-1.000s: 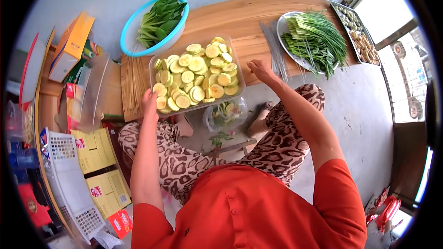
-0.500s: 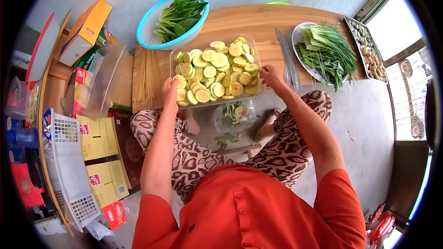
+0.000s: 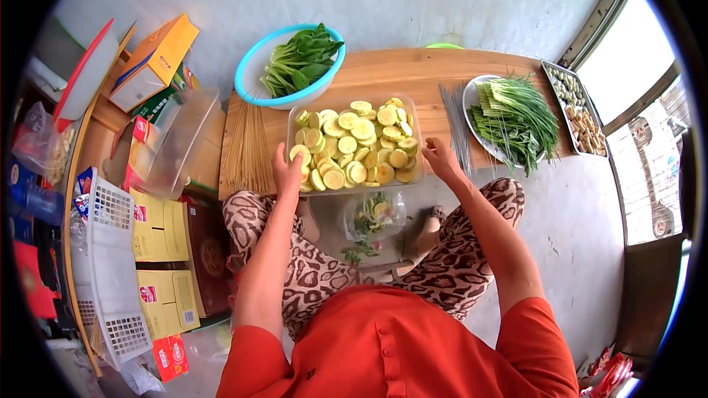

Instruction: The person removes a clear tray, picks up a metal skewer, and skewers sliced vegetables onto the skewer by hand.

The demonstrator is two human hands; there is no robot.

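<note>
A clear plastic tray [image 3: 419, 129] full of sliced zucchini [image 3: 362, 129] sits at the table's front edge. My left hand [image 3: 286, 172] is at its front left corner, thumb and fingers apart, with the thumb close to the slices. Just off the tray's right side is my right hand [image 3: 442, 160], its fingers loosely bent and apart, with nothing visible in them. Thin bamboo skewers [image 3: 248, 149] lie left of the tray, and thin metal skewers [image 3: 457, 129] lie to its right.
Leafy greens [image 3: 301, 63] fill a blue-rimmed basin [image 3: 247, 77] at the back left. On the right are a plate of green onions and herbs [image 3: 516, 118] and a metal tray [image 3: 592, 149] of skewered food. A plastic bag of scraps [image 3: 376, 215] lies below. Boxes [image 3: 158, 228] crowd the left.
The view has tilted, so the table appears lower. My right hand has come away from the tray's side, and my left hand's grip on its edge has loosened.
</note>
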